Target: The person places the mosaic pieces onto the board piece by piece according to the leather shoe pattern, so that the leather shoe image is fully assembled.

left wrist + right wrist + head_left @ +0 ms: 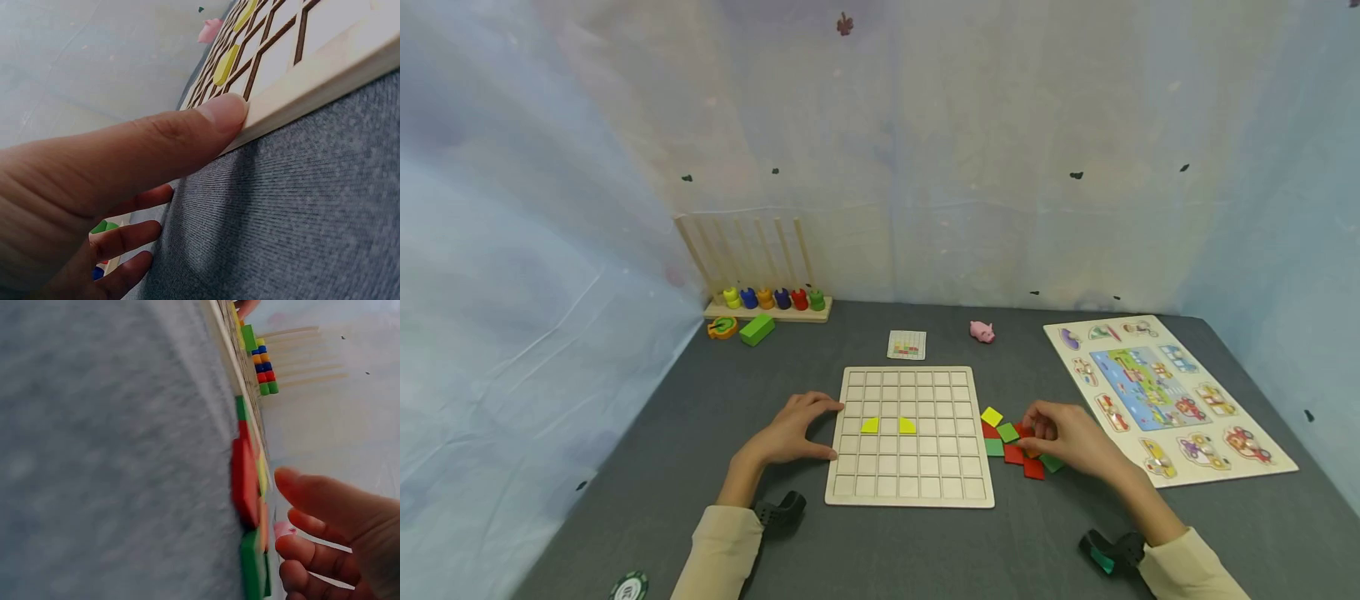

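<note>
A square wooden grid board (pixel 892 487) lies on the dark cloth, with two yellow quarter-round pieces (pixel 869 426) set in separate cells. At the board's left edge, my left hand (pixel 790 431) rests with thumb and fingers spread; its thumb (pixel 222 115) touches the rim in the left wrist view. Over a loose pile of tiles by the board's right side is my right hand (pixel 1075 439), fingers loosely bent. A gap shows between its thumb and fingers in the right wrist view. The pile includes red tiles (pixel 1033 470), green tiles (pixel 1007 432) and a yellow tile (pixel 992 417).
Behind the board lie a small pattern card (pixel 906 345) and a pink toy pig (pixel 981 332). A wooden peg stand (pixel 767 315) with coloured pieces, a green block (pixel 757 329) and an orange-green toy (pixel 722 327) are back left. A picture puzzle (pixel 1135 447) lies right, a chip (pixel 628 587) front left.
</note>
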